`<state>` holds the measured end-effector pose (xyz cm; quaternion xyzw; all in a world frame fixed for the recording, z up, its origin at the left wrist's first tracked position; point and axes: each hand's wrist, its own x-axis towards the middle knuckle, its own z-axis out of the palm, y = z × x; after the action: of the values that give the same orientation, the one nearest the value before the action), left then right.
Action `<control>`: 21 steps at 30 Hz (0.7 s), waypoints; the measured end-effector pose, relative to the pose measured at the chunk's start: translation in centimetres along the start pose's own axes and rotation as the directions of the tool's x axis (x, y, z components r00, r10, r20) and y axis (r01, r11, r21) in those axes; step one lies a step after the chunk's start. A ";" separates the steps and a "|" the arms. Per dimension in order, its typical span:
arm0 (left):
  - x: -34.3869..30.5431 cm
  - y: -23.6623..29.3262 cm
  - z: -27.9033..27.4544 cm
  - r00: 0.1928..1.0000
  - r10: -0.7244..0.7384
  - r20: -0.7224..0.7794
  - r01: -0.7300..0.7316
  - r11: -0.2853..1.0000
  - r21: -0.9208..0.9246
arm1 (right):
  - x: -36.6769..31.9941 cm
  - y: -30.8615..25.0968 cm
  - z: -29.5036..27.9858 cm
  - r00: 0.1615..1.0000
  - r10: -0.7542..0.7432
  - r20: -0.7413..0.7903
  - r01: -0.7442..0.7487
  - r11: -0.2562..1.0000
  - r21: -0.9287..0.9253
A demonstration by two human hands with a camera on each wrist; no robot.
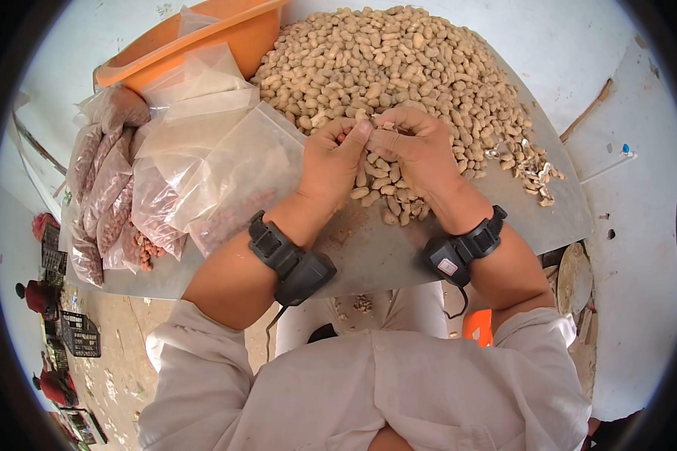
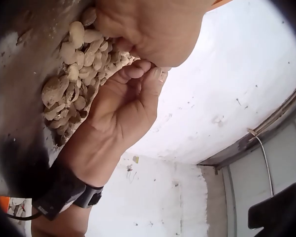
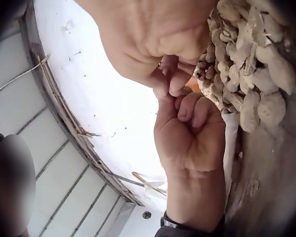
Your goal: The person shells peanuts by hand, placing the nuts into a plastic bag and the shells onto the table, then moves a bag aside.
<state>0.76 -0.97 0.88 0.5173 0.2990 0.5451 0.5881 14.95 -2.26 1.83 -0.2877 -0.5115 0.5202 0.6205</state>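
Note:
In front of a large heap of unshelled peanuts (image 1: 384,56), my two hands meet fingertip to fingertip. My left hand (image 1: 329,161) has its fingers curled round a reddish peanut kernel (image 3: 178,102), and its thumb comes up against the right hand's fingertips. Thumb and fingers of my right hand (image 1: 423,150) pinch a pale bit of peanut shell (image 1: 388,127). Much of what lies between the fingertips is hidden by the fingers. Loose peanuts (image 1: 380,180) lie just under both hands on the grey metal tabletop (image 1: 376,259).
Left of the heap lie clear plastic bags (image 1: 226,158) and filled bags of reddish kernels (image 1: 101,188). An orange basin (image 1: 203,45) stands behind them. Broken shells (image 1: 538,173) lie at the right of the table, near its edge. Black crates (image 1: 80,334) stand on the floor far left.

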 end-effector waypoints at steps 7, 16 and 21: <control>-0.2 0.2 0.0 0.998 -0.055 0.042 0.065 0.953 -0.295 | -0.1 0.0 0.8 0.994 0.090 -0.055 -0.067 0.939 0.337; -0.3 0.3 0.3 0.988 -0.115 0.100 0.143 0.928 -0.343 | 0.2 0.1 0.4 0.974 0.226 -0.006 -0.208 0.904 0.374; -0.2 0.0 0.1 0.980 -0.156 0.127 0.190 0.924 -0.333 | 0.4 0.5 0.3 0.974 0.221 -0.050 -0.193 0.924 0.330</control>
<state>0.84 -1.16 0.85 0.4046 0.2144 0.5088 0.7290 14.52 -1.76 1.63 -0.2568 -0.3590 0.6466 0.6222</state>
